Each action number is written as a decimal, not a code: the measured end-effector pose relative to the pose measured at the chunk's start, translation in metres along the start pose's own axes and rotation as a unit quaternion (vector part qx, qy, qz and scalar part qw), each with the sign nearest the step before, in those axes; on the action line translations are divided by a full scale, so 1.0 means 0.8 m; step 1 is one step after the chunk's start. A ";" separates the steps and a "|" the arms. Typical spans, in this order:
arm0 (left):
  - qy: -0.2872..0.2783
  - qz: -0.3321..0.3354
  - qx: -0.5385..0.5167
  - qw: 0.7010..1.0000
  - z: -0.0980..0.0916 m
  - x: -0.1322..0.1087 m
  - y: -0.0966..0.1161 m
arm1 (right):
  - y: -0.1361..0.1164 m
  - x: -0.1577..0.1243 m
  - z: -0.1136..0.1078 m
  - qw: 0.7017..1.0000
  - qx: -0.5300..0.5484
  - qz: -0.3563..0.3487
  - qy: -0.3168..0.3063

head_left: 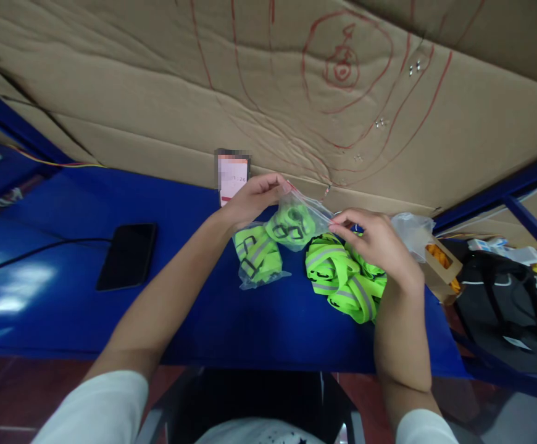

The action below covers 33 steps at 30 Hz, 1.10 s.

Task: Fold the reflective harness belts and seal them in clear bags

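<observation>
Between my hands hangs a clear zip bag (295,228) with a rolled neon-green reflective strap and dark buckles inside. My left hand (265,194) pinches the upper left corner of the bag at its red-edged zip. The opposite corner is pinched between the fingers of my right hand (363,231). Just below and left, a second bagged green strap (260,254) lies on the blue table (194,320). Several loose rolled green reflective straps (345,274) are heaped under and beside my right hand, which partly hides them.
A phone (233,179) with a lit timer screen leans on the cardboard wall (148,80) at the back. A black phone (127,258) with a cable lies left. To the right are clear plastic bags (412,233), a cardboard box (442,262) and a black bag (495,302).
</observation>
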<state>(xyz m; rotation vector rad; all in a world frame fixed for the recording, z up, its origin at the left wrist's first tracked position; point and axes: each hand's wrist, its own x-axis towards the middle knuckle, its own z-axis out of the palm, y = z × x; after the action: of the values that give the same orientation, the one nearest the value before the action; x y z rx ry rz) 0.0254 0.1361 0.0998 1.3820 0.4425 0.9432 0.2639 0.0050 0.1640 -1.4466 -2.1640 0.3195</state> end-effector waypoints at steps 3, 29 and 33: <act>0.009 0.016 0.036 0.999 -0.002 0.000 0.004 | 0.012 -0.001 0.001 0.997 0.056 0.030 0.034; 0.092 0.122 0.130 0.980 0.017 -0.004 0.019 | 0.021 0.011 0.013 0.970 0.192 0.099 0.115; 0.089 0.120 0.131 0.980 0.018 -0.006 0.021 | 0.014 0.012 0.013 0.979 0.163 0.072 0.099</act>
<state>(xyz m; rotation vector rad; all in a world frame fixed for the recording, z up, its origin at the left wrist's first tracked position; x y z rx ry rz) 0.0282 0.1216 0.1173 1.6226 0.5578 1.2466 0.2640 0.0192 0.1529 -1.3839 -1.7585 0.5315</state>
